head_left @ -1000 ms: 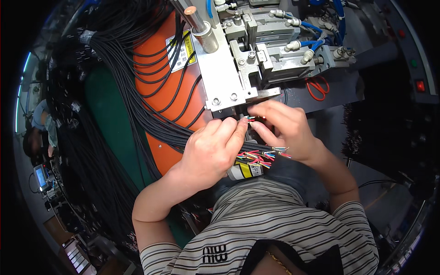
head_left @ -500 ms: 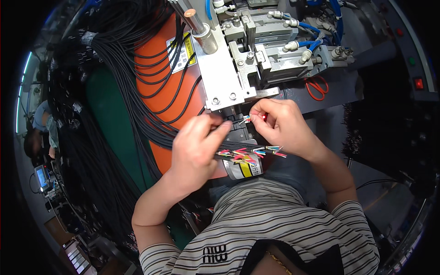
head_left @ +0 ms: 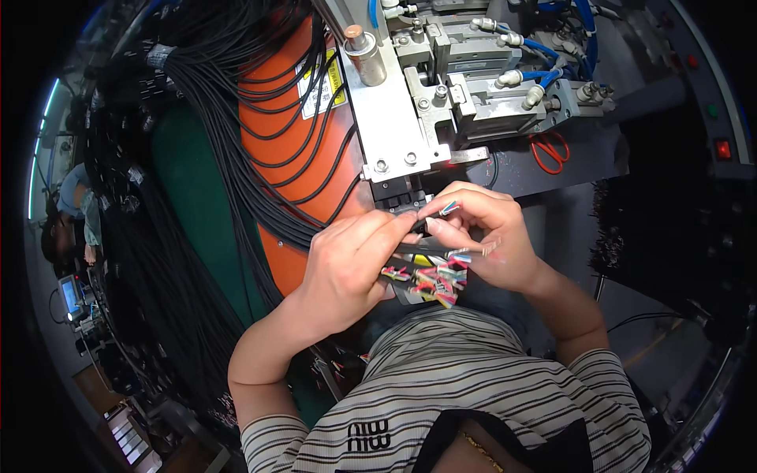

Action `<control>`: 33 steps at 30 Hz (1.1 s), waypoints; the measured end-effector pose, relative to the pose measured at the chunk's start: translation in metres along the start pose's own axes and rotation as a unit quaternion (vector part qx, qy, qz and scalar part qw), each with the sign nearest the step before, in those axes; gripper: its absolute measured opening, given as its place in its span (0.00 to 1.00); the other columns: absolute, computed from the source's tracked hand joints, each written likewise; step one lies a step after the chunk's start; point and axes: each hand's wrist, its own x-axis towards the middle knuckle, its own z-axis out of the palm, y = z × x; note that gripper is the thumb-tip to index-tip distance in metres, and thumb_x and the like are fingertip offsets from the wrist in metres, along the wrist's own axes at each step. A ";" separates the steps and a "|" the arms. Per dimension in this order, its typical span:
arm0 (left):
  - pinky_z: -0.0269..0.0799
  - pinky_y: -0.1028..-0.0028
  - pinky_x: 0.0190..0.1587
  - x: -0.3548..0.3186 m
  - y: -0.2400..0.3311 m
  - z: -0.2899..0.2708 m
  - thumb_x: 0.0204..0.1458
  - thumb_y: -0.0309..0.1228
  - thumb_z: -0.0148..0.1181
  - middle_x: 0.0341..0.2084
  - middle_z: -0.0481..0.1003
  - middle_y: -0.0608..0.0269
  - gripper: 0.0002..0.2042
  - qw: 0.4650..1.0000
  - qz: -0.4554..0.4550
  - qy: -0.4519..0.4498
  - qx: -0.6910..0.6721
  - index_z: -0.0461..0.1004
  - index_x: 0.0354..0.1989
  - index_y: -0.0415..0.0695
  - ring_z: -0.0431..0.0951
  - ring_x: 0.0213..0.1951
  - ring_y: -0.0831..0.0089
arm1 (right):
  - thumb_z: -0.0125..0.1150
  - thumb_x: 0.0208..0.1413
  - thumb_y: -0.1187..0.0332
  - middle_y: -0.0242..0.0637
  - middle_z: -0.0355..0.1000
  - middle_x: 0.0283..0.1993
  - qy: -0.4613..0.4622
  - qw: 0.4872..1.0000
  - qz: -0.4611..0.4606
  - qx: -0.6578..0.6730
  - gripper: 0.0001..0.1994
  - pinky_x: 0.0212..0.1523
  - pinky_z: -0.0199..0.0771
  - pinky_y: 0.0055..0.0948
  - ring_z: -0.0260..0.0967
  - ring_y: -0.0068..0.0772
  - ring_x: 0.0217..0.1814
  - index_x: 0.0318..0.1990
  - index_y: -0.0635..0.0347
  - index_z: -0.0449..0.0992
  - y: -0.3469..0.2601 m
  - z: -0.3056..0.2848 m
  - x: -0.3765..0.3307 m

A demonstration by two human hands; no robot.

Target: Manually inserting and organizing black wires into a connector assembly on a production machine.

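Observation:
My left hand point(head_left: 351, 256) is closed, thumb and fingertips pinching a black cable point(head_left: 420, 225) just in front of the machine. My right hand point(head_left: 493, 236) pinches that same cable from the other side, with its thin coloured wire ends point(head_left: 449, 208) sticking out above the fingers. Below the pinch, a bundle of black cables point(head_left: 292, 229) runs beneath my left hand. The bundle's stripped ends, a fan of red, white, green and blue wires point(head_left: 440, 280), spread out between my hands and my body. My left palm hides part of the bundle.
Ahead stands a metal press fixture point(head_left: 390, 126) with air cylinders point(head_left: 505, 110) and blue hoses. Red-handled scissors point(head_left: 550, 152) lie on the grey table to its right. An orange surface point(head_left: 272, 158) carries looped cables at left. A person point(head_left: 72, 197) appears at the far left.
My hands have come together, away from the machine's slot and toward my body. The right hand now meets the left on the cable, and the bundle's wire ends have shifted.

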 end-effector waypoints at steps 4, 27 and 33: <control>0.72 0.66 0.26 0.006 -0.004 0.009 0.36 0.21 0.68 0.24 0.74 0.57 0.18 0.999 -0.007 0.037 -0.002 0.75 0.40 0.36 0.78 0.25 0.60 | 0.57 0.59 0.82 0.38 0.73 0.40 0.120 0.972 -0.007 0.203 0.09 0.28 0.68 0.14 0.70 0.16 0.30 0.46 0.69 0.76 0.006 0.021 0.001; 0.66 0.68 0.22 0.007 -0.001 0.019 0.45 0.24 0.66 0.17 0.71 0.62 0.07 0.994 0.033 0.083 0.062 0.73 0.31 0.40 0.74 0.19 0.63 | 0.60 0.56 0.75 0.36 0.70 0.26 0.154 0.969 -0.153 -0.118 0.04 0.18 0.61 0.21 0.64 0.19 0.18 0.31 0.65 0.75 0.010 0.019 0.006; 0.67 0.68 0.22 0.007 -0.007 0.019 0.45 0.23 0.65 0.19 0.71 0.60 0.08 0.997 0.039 0.064 0.009 0.74 0.34 0.39 0.75 0.20 0.63 | 0.58 0.59 0.78 0.38 0.72 0.41 -0.004 0.918 0.187 0.350 0.05 0.26 0.65 0.15 0.68 0.17 0.29 0.41 0.69 0.76 0.005 -0.001 0.002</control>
